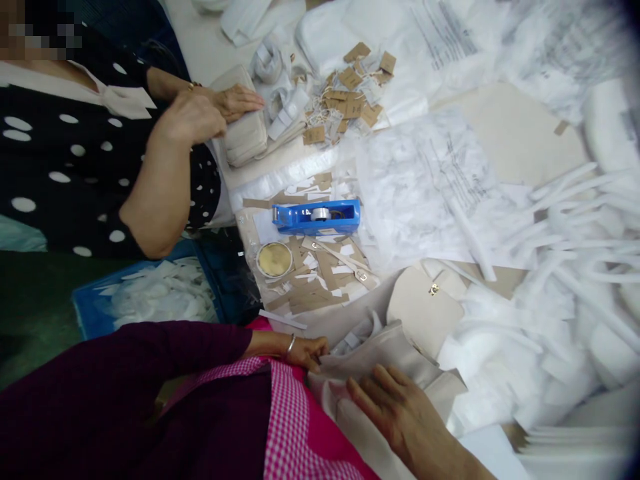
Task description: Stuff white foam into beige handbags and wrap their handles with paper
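A beige bag [360, 423] lies against the pink apron at the table's front edge, its rounded flap [425, 303] with a small gold clasp folded back. My left hand [307, 351] is closed on the bag's edge at its opening, a bracelet on the wrist. Crumpled translucent wrapping [355, 335] shows inside the mouth of the bag, close to those fingers. Across the bag's near side rests my right hand [393, 407], fingers stretched out and slightly apart.
A blue tape dispenser [316, 217], a round tin [275, 259] and paper scraps lie ahead. Brown tags [350, 100] are heaped farther off. A co-worker's hands [215, 110] touch another beige bag [245, 137]. White straps [575, 220] pile up right; a blue crate [90, 313] stands left.
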The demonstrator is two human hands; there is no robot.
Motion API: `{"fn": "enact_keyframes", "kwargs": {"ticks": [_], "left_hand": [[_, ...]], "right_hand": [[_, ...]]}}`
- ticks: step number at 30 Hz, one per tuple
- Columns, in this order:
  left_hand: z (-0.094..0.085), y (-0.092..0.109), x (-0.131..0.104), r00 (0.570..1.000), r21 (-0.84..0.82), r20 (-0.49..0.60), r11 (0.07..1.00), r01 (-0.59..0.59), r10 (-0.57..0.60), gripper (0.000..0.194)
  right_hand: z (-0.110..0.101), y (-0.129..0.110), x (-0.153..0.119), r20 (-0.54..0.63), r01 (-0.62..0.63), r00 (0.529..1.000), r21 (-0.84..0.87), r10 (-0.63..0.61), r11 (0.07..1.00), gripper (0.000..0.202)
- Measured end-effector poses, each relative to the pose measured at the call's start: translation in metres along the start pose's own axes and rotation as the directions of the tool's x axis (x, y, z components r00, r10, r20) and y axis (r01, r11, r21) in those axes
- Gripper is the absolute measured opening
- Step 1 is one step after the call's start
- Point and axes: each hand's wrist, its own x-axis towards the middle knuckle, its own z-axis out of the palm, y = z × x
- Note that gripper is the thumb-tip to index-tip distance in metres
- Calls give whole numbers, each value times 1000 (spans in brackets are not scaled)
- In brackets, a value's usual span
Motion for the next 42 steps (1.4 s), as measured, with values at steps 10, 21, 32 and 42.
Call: {"fn": "enact_keyframes", "kwargs": {"ticks": [10, 21, 32, 42], "left_hand": [[7, 74, 42, 904, 338, -251, 906, -253, 346, 27], [-7, 85, 63, 770, 542, -486, 834, -107, 414, 3], [38, 43, -31, 812, 682, -450, 730, 44, 371, 49], [33, 25, -40, 876, 521, -288, 831, -195, 386, 76]], "right_hand": [[15, 14, 28, 67, -47, 996, -82, 52, 996, 9], [21, 77, 55, 45, -36, 998, -92, 40, 995, 16], [35, 75, 49, -52, -174, 984, -50, 171, 983, 33], [56, 75, 47, -91, -244, 967, -90, 236, 966, 41]]}}
